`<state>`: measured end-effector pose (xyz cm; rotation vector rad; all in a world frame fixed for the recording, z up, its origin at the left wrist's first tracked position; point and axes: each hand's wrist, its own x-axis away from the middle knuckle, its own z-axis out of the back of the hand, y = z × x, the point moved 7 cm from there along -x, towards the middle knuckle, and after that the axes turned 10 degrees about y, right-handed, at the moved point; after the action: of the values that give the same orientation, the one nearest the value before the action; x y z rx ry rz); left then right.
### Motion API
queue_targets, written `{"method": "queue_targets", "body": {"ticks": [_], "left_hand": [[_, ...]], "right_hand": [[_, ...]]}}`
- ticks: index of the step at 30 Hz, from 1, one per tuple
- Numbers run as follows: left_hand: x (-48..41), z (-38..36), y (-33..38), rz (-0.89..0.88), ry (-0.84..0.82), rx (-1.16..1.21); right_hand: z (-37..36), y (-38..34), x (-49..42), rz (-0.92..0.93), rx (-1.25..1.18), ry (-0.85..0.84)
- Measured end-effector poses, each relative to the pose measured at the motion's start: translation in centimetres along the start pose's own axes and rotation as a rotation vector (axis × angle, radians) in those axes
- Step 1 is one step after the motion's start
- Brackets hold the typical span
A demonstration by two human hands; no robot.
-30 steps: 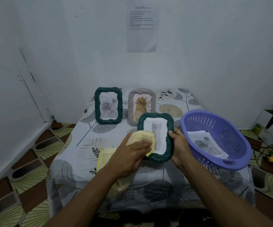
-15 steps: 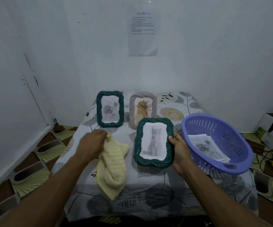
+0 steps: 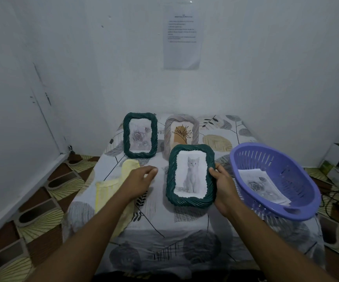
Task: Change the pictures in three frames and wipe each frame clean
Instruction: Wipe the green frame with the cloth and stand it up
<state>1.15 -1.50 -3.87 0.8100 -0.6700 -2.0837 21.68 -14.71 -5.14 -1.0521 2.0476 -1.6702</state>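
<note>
My right hand (image 3: 223, 188) grips the right edge of a green rope-rimmed frame (image 3: 190, 201) with a grey cat picture, held tilted up near the table's middle. My left hand (image 3: 140, 180) hovers with loosely curled fingers, holding nothing, just right of the yellow cloth (image 3: 111, 188), which lies on the table. Behind stand a second green frame (image 3: 140, 135) with a rose picture and a beige frame (image 3: 181, 133) with a plant drawing, partly hidden by the cat frame.
A purple slotted basket (image 3: 298, 202) with printed pictures (image 3: 260, 186) inside sits at the table's right. The small table (image 3: 184, 226) has a leaf-patterned cover. Walls close in behind and left; boxes and cables lie on the floor at right.
My left hand took the yellow cloth off the cat frame, carried it left, laid it on the table and let go. My right hand kept holding the frame.
</note>
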Motion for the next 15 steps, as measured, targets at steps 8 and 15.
{"method": "queue_targets", "body": {"ticks": [8, 15], "left_hand": [[-0.5, -4.2, 3.6, 0.457, -0.091, 0.734], [-5.0, -4.7, 8.2, 0.465, -0.066, 1.046]], "right_hand": [[0.0, -1.5, -0.5, 0.011, -0.054, -0.027], [-0.4, -6.7, -2.6, 0.144, 0.008, -0.102]]}}
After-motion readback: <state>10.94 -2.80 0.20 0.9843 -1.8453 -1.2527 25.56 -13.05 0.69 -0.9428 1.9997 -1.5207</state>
